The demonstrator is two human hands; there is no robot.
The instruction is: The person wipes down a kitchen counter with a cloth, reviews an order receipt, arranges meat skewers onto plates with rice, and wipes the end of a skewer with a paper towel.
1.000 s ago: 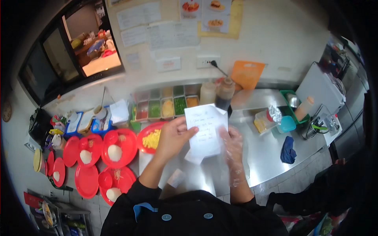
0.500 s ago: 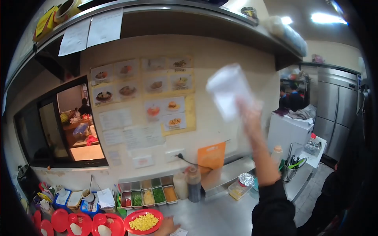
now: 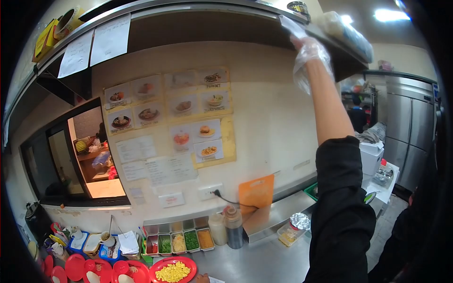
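Well, the folded white paper [image 3: 292,27] is right up at the front edge of the overhead shelf [image 3: 188,7], and the right hand [image 3: 309,49] has it, fingers closed on its lower end, loose clear plastic around hand and wrist. Just above the paper sits a dark-lidded jar [image 3: 298,6], with a bulky plastic-wrapped bundle [image 3: 347,37] to the right, and over at the far left two written sheets [image 3: 110,40] hang from the shelf's edge.

Down on the wall, there are the food pictures [image 3: 183,101], and below them an orange board [image 3: 256,191] leans upright. And here's the metal desk [image 3: 245,264]: two sauce bottles [image 3: 233,228] beside a row of filled metal containers [image 3: 178,240], then a red oval plate [image 3: 193,270] of chopped yellow food [image 3: 172,272]. The left hand [image 3: 203,278] just peeks in beside that plate, near a paper slip [image 3: 216,280]; its grip I can't tell, as the frame cuts it off.
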